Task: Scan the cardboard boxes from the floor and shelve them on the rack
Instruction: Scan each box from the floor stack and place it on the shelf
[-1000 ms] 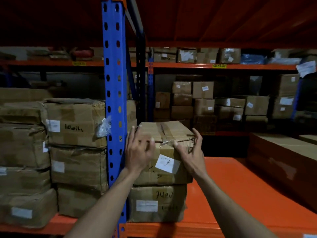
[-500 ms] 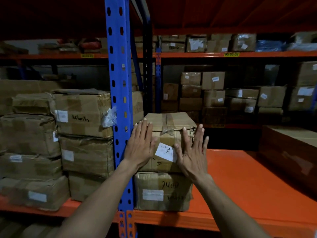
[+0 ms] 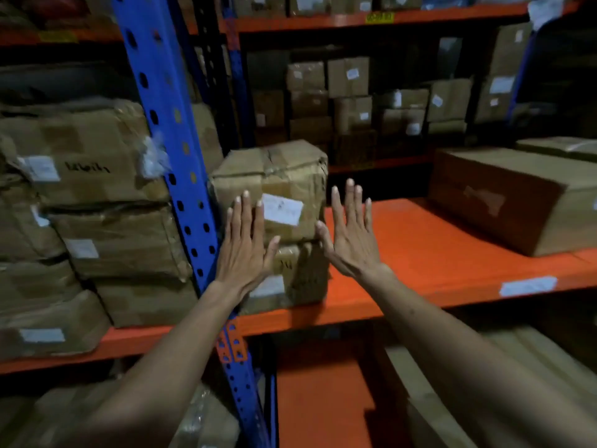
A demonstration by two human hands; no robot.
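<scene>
A taped cardboard box (image 3: 284, 176) with a white label rests on top of a second box (image 3: 305, 276) on the orange rack shelf (image 3: 420, 253), right beside the blue upright post (image 3: 174, 140). My left hand (image 3: 244, 244) is flat with fingers spread in front of the top box's lower front face. Held open beside the box's right edge, over the shelf, my right hand (image 3: 350, 234) holds nothing. Whether either hand touches the box I cannot tell.
Stacked taped boxes (image 3: 97, 195) fill the bay left of the post. A long flat box (image 3: 517, 195) lies on the shelf at right. More boxes (image 3: 349, 101) stand on a far rack. Below is a lower orange shelf (image 3: 323, 399) with boxes.
Both hands let go of the top box's upper edges and flattened, then drew back and lower. The right hand came off the box's front to its right side. My view dropped and shifted right.
</scene>
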